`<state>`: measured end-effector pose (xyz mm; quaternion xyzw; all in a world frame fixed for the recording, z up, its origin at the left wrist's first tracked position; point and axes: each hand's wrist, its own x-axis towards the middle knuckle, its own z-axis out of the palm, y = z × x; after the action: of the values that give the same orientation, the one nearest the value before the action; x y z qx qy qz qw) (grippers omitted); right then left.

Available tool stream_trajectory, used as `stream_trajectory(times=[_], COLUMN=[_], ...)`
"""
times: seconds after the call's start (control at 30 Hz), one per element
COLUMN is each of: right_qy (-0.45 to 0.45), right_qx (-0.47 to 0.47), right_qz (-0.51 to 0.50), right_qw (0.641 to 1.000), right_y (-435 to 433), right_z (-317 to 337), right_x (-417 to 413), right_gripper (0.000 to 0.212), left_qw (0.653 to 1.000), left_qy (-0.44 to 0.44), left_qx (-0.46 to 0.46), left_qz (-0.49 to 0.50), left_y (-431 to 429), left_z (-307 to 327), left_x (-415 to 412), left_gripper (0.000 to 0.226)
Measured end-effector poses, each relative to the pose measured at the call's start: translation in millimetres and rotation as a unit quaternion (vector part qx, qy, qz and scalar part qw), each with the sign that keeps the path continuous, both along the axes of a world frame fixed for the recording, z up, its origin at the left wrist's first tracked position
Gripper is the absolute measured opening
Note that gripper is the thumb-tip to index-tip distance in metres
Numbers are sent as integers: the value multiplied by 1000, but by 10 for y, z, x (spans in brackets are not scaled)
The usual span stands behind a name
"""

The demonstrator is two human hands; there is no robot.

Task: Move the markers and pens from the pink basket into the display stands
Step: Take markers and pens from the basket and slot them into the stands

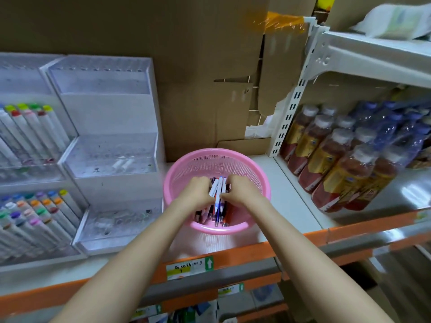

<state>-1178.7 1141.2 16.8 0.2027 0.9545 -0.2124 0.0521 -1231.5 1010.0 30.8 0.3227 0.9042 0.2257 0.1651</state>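
A round pink basket (pixel 254 176) stands on the white shelf, holding a bunch of pens (pixel 218 206) with white, blue and red barrels. Both my hands are inside it. My left hand (pixel 197 188) curls around the pens from the left, and my right hand (pixel 238 186) curls around them from the right. To the left stands a clear tiered display stand (pixel 109 145) with its holes unfilled. Further left, another stand (pixel 35 159) holds rows of markers with coloured caps.
Brown cardboard (pixel 186 66) backs the shelf. Shrink-wrapped packs of drink bottles (pixel 345 159) fill the shelf to the right, beyond a white slotted upright (pixel 289 113). The shelf's front edge is orange with a price label (pixel 189 266).
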Motion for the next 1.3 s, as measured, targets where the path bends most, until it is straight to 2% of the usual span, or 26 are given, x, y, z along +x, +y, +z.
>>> stream_trajectory(times=[0.07,0.1,0.27,0.37,0.5,0.57,0.73,0.8,0.93,1.07,1.17,1.3], right_qy=[4,0,5,28,87,114,124,149,217,301,338,374], right_qx=[-3,-1,11,-4,-83,-120,-170,-162,-159,-164,-164,-172], right_qz=[16,18,-26,-28,-48,-45,-6,-2,8,34,47,75], right_qw=[1000,1000,1000,999,992,985,977,976,963,939,925,908], right_y=[4,2,-18,7,34,39,21,-11,-126,-275,-442,-794], right_z=[2,5,-24,-65,-40,10,206,296,480,673,831,1040], right_x=[-17,-24,-43,-52,-23,-3,56,101,187,219,198,144], right_gripper=[54,56,19,13,9,13,57,63,56,56,56,54], left_qw=[1000,1000,990,994,997,997,989,983,968,947,935,921], left_qy=[-11,-21,-123,-94,-61,-47,-34,-10,25,98,151,171], left_qx=[1,0,47,43,51,65,141,182,249,305,322,349], left_qz=[2,9,43,22,-3,-3,-9,-19,-32,-25,-6,22], left_y=[1,-2,-30,-21,-29,-39,-106,-148,-266,-429,-625,-1005], left_z=[3,1,-56,-76,-75,-55,18,54,180,398,586,802], left_x=[-14,-22,-54,-66,-49,-41,-28,-7,71,108,121,95], left_gripper=[10,18,67,88,79,84,86,80,71,69,68,66])
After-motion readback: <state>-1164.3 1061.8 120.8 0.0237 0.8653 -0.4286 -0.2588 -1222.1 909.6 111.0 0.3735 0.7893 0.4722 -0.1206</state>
